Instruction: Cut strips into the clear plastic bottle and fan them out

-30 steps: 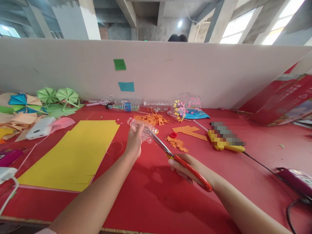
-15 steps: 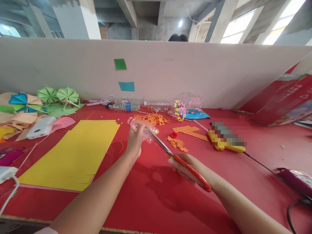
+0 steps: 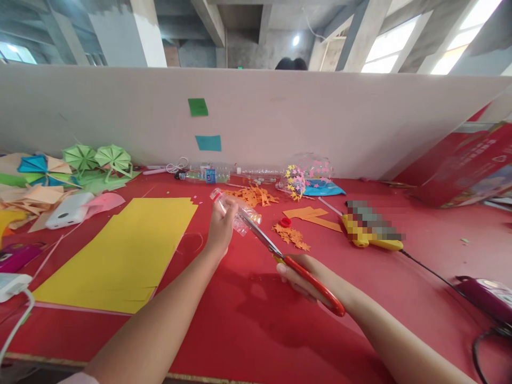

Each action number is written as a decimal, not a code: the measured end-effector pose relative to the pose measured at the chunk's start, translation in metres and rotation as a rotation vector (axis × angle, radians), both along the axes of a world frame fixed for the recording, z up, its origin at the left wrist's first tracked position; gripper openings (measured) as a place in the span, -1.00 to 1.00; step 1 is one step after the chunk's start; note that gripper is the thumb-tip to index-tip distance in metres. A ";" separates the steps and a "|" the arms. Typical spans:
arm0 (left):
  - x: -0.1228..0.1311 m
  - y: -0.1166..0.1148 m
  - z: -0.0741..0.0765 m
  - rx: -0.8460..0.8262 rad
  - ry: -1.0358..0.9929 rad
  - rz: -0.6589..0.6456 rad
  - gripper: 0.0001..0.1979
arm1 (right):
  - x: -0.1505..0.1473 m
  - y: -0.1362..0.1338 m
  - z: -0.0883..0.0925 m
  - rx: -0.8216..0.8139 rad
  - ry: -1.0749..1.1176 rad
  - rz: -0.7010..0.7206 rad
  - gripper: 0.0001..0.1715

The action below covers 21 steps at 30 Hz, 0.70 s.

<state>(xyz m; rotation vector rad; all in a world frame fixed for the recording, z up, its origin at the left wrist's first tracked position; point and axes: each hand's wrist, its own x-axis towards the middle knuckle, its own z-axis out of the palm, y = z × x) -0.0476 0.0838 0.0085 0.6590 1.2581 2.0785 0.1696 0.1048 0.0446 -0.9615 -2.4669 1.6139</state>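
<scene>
My left hand [image 3: 221, 226] is closed around a clear plastic bottle piece [image 3: 240, 226], its threaded neck pointing up and to the left. In my right hand [image 3: 306, 274] are scissors [image 3: 266, 240] with red handles, their blades reaching to the cut side of the bottle. Whether the blade tips are inside the plastic is hard to make out. Just beyond the bottle lies a heap of orange paper cutouts [image 3: 256, 196]. A red bottle cap [image 3: 285, 222] and a pile of orange paper stars [image 3: 292, 237] rest to the right of the blades.
Yellow paper sheets [image 3: 120, 250] lie at left, near folded green paper umbrellas [image 3: 114, 157]. Along the white partition [image 3: 256, 117] are plastic bottles [image 3: 208, 175] and a star-covered clear bottle piece [image 3: 310, 170]. A yellow glue gun [image 3: 372, 242] with a cord sits at right.
Both hands keep their grips. The bottle piece and my left hand have shifted only slightly, and the scissors' handles have moved a little to the left.
</scene>
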 end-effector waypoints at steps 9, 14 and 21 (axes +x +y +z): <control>0.001 0.002 -0.002 -0.031 0.127 0.048 -0.77 | -0.002 -0.003 -0.001 0.016 -0.060 -0.062 -0.44; -0.001 0.001 -0.003 -0.038 0.132 0.064 -0.74 | -0.004 -0.003 -0.003 0.000 -0.073 -0.099 -0.45; 0.003 0.001 -0.008 0.010 0.250 -0.003 -0.75 | -0.001 -0.002 -0.003 0.050 -0.024 -0.006 -0.45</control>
